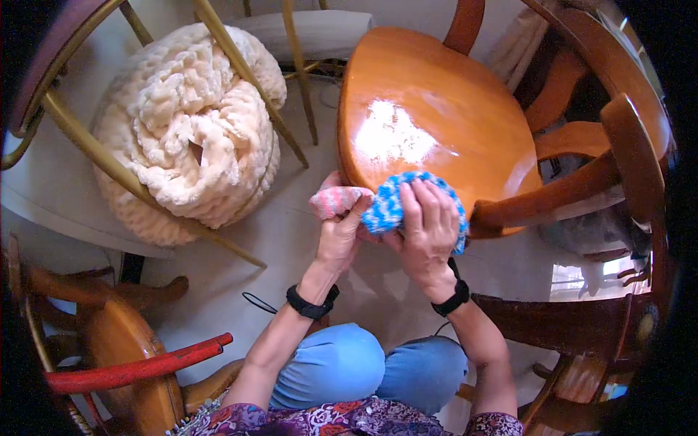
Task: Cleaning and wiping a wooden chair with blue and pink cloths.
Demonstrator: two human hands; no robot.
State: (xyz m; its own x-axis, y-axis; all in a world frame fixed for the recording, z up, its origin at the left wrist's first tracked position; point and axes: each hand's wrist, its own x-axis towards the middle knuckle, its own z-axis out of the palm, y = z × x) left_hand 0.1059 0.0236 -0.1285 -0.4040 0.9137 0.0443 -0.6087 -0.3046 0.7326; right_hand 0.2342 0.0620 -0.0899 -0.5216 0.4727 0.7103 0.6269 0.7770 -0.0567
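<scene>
Before me is a varnished wooden chair (463, 125) with a glossy orange-brown seat that reflects bright light. My right hand (428, 229) is spread over a fuzzy blue and white cloth (385, 210), holding it at the seat's front edge. In my left hand (339, 237) is a pink and white cloth (339, 201), pinched between thumb and fingers just beside the blue one. Part of the pink cloth is hidden behind my hands. Each wrist wears a black band (312, 302).
A cream plush bundle (191, 136) lies at the left, crossed by gold metal legs (245, 76). A red bar (142, 359) extends in front of another wooden chair (125, 349) at lower left. Dark wooden furniture (556, 324) stands at right. Pale tiled floor (283, 240) shows between them.
</scene>
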